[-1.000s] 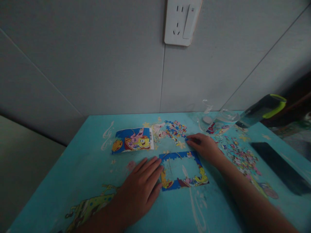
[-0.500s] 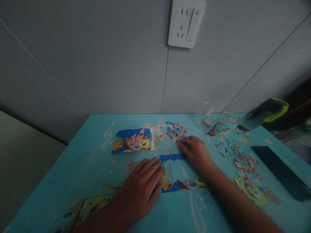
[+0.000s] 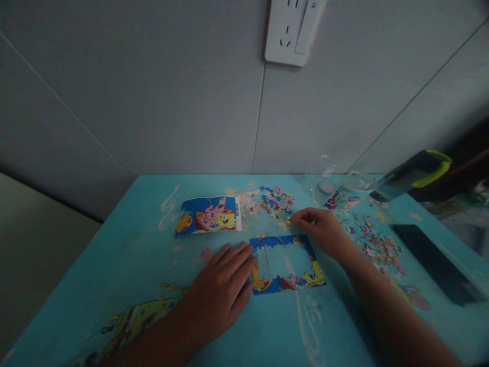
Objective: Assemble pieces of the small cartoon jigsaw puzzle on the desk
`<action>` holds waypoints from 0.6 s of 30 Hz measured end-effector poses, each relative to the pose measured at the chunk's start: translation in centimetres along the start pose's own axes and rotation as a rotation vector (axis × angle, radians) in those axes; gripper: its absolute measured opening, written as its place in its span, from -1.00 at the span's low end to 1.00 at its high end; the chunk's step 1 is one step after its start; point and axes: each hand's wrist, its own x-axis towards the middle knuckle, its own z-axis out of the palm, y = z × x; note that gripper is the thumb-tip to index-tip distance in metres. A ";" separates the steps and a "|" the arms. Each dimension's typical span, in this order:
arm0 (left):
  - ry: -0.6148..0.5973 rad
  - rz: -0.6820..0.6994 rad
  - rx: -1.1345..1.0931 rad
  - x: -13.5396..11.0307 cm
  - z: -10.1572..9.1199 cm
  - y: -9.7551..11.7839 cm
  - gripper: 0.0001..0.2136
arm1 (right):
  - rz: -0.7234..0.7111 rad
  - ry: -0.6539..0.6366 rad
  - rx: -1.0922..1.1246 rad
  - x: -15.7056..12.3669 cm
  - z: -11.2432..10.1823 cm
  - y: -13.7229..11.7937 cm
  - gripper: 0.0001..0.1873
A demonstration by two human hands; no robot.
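A small jigsaw frame (image 3: 287, 284), only its border assembled, lies on the turquoise cartoon-printed table (image 3: 137, 255). My left hand (image 3: 220, 291) lies flat with fingers spread, its fingertips touching the frame's left edge. My right hand (image 3: 320, 229) is just above the frame's top right corner, fingers pinched together at the near edge of a small heap of loose pieces (image 3: 275, 200). What the pinch holds is too small to name. A printed reference picture (image 3: 208, 216) lies left of that heap.
More loose pieces (image 3: 372, 242) are scattered at the right. A clear plastic container (image 3: 344, 191) and a dark bottle with a green lid (image 3: 414, 171) lie at the back right. A black phone (image 3: 435, 262) rests near the right edge. A wall socket (image 3: 292, 30) is above.
My right hand slid left over the frame's top edge, then drew back right and closed into a pinch by the heap. My left hand stayed put.
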 end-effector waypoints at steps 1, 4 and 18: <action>0.004 0.010 0.007 -0.1 0.1 -0.1 -0.56 | -0.005 -0.019 0.007 -0.2 -0.8 0.1 -0.74; 0.010 0.028 0.033 -0.2 0.5 -0.2 -0.56 | 0.011 -0.192 0.026 -1.4 -2.6 0.5 -0.70; 0.024 0.010 -0.002 0.0 0.0 -0.2 -0.59 | -0.018 -0.511 0.024 -3.3 -4.6 0.4 -0.77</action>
